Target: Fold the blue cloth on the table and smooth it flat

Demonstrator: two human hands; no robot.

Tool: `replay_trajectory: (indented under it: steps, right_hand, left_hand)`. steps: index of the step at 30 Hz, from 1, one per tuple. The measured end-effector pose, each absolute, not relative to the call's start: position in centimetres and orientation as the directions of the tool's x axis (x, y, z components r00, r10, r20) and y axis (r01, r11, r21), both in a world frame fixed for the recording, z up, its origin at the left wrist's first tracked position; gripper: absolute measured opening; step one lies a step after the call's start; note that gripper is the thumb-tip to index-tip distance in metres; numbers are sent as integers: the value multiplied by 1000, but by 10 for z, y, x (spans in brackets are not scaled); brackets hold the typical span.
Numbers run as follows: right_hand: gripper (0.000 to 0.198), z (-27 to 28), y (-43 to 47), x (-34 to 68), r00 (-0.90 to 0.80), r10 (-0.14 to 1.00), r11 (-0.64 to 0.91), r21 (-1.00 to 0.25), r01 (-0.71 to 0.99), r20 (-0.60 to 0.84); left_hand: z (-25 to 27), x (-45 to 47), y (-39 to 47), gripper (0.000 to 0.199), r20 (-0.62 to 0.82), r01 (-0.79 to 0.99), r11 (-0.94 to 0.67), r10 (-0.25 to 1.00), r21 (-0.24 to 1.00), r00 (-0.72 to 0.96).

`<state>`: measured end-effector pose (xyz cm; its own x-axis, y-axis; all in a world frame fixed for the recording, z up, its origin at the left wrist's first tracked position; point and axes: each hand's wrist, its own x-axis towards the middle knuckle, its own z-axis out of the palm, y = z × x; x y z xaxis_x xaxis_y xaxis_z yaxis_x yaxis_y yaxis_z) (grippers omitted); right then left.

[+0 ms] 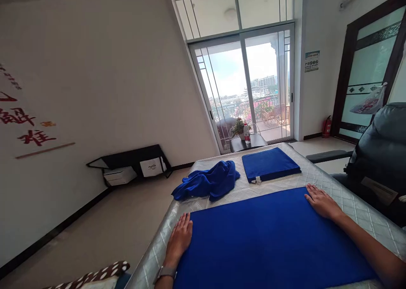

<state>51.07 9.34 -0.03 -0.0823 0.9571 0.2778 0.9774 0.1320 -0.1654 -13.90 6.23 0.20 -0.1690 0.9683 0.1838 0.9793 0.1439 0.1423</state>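
A blue cloth [250, 238] lies spread flat on the quilted silver-grey mattress [344, 192]. Its far left corner is under or beside the fingers of my left hand [181, 234], which rests flat with fingers stretched out. At the far right corner, my right hand [322, 202] lies palm down on the cloth, fingers extended. Beyond the far edge sits a folded blue stack of cloth [271, 164] with a small white label. To its left lies a crumpled blue cloth [211, 179] in a loose heap.
A black armchair [387, 154] stands close on the right. Past the mattress, a small table [249, 143] holds a plant and a bottle [246, 133]. By the left wall is a low black shelf [136, 158] with boxes. Polka-dot fabric [111, 272] shows at lower left.
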Motion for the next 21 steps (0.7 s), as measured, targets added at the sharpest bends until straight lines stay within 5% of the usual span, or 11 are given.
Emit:
replay_trajectory:
  steps: [12,21]
  right_hand:
    - [62,41,65,459,-65,903,134,-135,982,425]
    - [59,61,49,285,-369,889,439,-274,856,273]
  left_hand:
    - [45,-99,48,62,214,985,169,962,22,-169]
    - [64,81,52,53,215,924,-336,931,181,296]
